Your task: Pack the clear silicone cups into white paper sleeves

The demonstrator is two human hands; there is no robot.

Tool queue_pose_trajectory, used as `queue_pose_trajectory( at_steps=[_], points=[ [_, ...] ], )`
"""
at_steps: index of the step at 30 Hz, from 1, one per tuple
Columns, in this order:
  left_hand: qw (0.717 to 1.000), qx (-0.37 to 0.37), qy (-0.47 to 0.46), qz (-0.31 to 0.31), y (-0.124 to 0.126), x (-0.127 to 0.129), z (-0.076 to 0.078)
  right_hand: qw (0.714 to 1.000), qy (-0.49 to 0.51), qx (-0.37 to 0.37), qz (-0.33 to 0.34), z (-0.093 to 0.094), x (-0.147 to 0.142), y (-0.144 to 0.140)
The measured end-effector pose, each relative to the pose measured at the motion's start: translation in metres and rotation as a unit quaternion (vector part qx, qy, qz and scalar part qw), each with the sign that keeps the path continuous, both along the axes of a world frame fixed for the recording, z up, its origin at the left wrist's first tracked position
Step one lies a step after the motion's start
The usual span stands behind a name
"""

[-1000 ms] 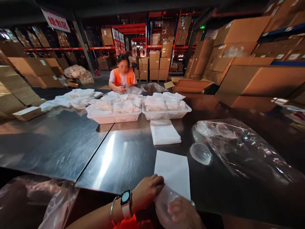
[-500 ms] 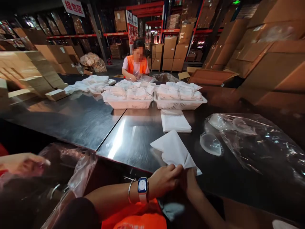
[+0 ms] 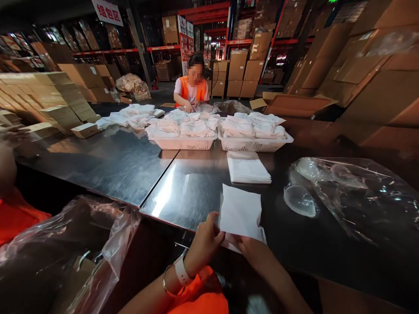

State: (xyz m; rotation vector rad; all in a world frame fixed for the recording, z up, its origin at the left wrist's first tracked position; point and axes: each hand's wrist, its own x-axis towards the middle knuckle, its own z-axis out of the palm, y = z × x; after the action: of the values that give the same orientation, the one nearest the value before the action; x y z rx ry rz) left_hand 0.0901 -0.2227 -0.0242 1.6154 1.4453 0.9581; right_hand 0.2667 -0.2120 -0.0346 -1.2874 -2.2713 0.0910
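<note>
A white pouch (image 3: 241, 210) lies at the table's near edge, its far end toward the stack. My left hand (image 3: 207, 235), with a watch band and a bangle at the wrist, grips the pouch's near left corner between thumb and fingers. At the near edge, my right hand (image 3: 250, 249) holds the pouch too, its fingertips partly hidden beneath it. Just beyond sits a stack of flat white pouches (image 3: 248, 168). To the right rests a clear plastic cup-shaped piece (image 3: 300, 200), beside a large clear plastic bag (image 3: 356, 196) with similar pieces inside.
Two white baskets (image 3: 186, 143) heaped with filled white pouches stand across the table. More pouches (image 3: 129, 117) and small cartons (image 3: 85, 130) are at left. A plastic-lined box (image 3: 111, 244) is by my left side. A co-worker (image 3: 193, 89) sits opposite; another's arm (image 3: 8, 161) shows far left.
My hands have moved apart, and the pouch between them has turned from a tilted, folded pose to nearly square. The neighbour's arm at far left has moved up toward the cartons.
</note>
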Motion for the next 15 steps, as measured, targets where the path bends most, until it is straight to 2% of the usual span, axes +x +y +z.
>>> queue_pose_trajectory(
  at_steps=[3, 6, 9, 15],
  points=[
    [0.978, -0.116, -0.173, -0.010, 0.001, -0.001, -0.005, 0.996, 0.025, 0.040, 0.072, 0.008, -0.003, -0.016],
    [0.944, -0.174, -0.280, -0.014, 0.002, -0.001, -0.006, 0.991, 0.039, 0.124, 0.038, 0.008, -0.016, -0.024],
    [0.922, -0.192, -0.336, -0.005, 0.001, 0.000, -0.006, 0.988, 0.056, 0.142, 0.011, 0.007, -0.026, -0.025],
    [0.899, -0.210, -0.384, -0.009, -0.001, 0.002, -0.004, 0.992, 0.042, 0.115, -0.018, 0.006, -0.035, -0.027]
  ],
)
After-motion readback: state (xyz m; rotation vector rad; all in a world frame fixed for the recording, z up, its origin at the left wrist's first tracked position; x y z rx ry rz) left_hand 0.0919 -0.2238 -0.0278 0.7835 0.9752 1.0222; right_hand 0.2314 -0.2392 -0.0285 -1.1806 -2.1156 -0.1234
